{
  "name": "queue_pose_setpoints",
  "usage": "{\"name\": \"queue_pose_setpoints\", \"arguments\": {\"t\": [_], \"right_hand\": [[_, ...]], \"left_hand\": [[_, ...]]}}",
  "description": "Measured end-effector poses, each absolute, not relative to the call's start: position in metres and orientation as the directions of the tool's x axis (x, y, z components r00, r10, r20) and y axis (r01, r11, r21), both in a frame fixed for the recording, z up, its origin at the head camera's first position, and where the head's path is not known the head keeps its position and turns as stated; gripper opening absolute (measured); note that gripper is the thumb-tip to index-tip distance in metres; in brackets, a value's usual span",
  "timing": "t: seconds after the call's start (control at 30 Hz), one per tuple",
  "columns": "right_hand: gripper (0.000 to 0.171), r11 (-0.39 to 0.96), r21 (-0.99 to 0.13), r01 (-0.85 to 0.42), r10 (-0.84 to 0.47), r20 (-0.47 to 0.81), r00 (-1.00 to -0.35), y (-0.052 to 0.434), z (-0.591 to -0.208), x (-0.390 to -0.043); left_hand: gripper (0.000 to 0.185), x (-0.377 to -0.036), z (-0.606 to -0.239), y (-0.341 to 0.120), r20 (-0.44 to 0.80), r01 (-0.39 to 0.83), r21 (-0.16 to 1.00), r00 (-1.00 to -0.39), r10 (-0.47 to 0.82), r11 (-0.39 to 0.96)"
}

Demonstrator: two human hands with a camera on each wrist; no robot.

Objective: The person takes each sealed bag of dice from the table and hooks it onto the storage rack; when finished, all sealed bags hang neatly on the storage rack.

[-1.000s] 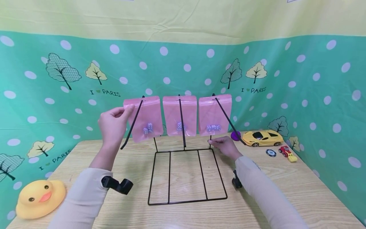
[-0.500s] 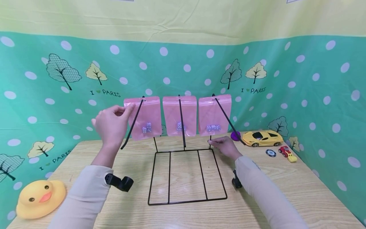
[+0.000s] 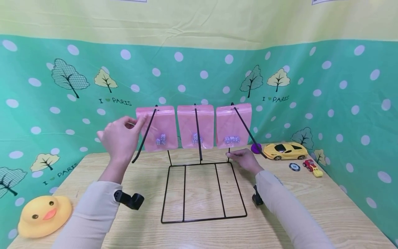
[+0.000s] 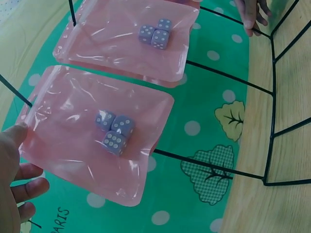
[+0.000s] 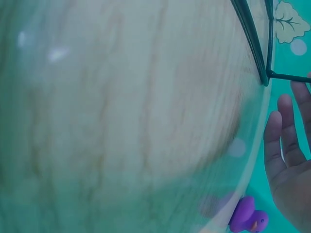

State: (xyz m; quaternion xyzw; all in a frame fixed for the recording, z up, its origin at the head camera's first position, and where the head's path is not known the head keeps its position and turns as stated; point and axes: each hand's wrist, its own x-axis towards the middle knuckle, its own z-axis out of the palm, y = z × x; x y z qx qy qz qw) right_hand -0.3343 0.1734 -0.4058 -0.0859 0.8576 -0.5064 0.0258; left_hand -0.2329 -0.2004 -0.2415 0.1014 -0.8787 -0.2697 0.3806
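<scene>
Three pink zip bags hang from the prongs of a black wire rack [image 3: 203, 219]. At the left bag's [image 3: 166, 122] upper left edge, my left hand [image 3: 119, 140] pinches the plastic, thumb in front; the other fingers curl below it. Purple dice [image 4: 114, 138] with white dots lie inside this bag. The middle bag [image 3: 186, 121] and the right bag [image 3: 227, 121] hang apart from the hands, also with purple dice. My right hand [image 3: 247, 159] holds the rack's upright low at the back right corner; its thumb and finger meet at the wire.
A yellow toy car [image 3: 287, 150], a poker chip [image 3: 294, 167] and a red and yellow toy vehicle [image 3: 312, 167] stand on the right. Behind the right prong sits a small purple duck [image 3: 256, 148]. A big yellow duck [image 3: 43, 216] sits at the front left of the wooden table [image 3: 140, 228].
The left bag has swung from a tilt to hang straighter, and its lower edge has risen slightly. My left hand moved slightly with it. The right hand and rack stayed put.
</scene>
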Motion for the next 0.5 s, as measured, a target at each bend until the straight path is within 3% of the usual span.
{"name": "queue_pose_setpoints", "arguments": {"t": [0.23, 0.5], "right_hand": [[0.036, 0.501, -0.855, -0.134, -0.189, 0.043, -0.981, 0.175, -0.405, -0.332], [0.036, 0.626, -0.745, -0.233, -0.253, 0.088, -0.963, 0.18, -0.394, -0.328]], "left_hand": [[0.07, -0.231, -0.246, -0.202, 0.599, 0.036, 0.561, -0.707, -0.375, 0.827], [0.066, -0.227, -0.25, -0.209, 0.561, 0.063, 0.605, -0.742, -0.368, 0.794]]}}
